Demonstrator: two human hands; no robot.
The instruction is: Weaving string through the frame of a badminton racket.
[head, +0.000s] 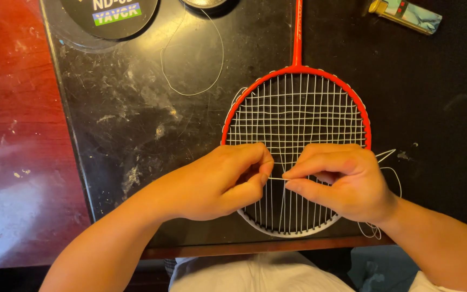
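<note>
Light: we see warm, moderate indoor light falling from above, evenly spread.
Glare: we note a pale sheen on the red table [6, 178] at lower left, and dull reflections showing up scratches on the black mat [136, 119].
Shadows: soft and short under both hands.
Focus: we find the centre sharp; the corners look slightly soft.
Right side: darker, little detail.

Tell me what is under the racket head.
Under the racket head lies a scratched black board, visible through the strings. Both hands, left and right, cover the middle, so what lies beneath there cannot be seen.
</note>
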